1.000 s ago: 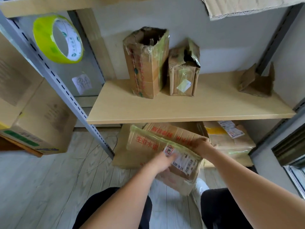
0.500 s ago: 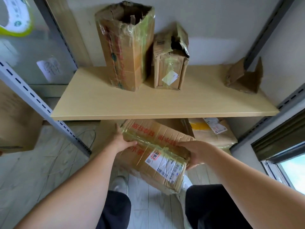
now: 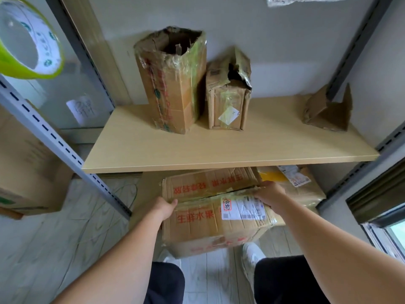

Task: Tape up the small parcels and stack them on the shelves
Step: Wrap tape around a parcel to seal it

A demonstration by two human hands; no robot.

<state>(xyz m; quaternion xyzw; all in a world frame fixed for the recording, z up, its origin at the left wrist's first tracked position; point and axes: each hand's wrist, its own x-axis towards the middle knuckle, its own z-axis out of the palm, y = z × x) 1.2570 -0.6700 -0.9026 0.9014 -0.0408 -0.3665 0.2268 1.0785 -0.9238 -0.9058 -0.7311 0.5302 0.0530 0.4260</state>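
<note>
A person holds a taped cardboard parcel with red printing and a shipping label just below the front edge of a wooden shelf, the left hand gripping its left edge and the right hand curled over its top right. On the shelf stand a tall torn box and, touching it, a smaller box, with a cardboard scrap well apart at the right. A green tape roll hangs at upper left.

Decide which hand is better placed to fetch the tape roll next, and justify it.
Left hand: the tape roll hangs upper left, on its side; the right hand grips the parcel at the far edge.
</note>
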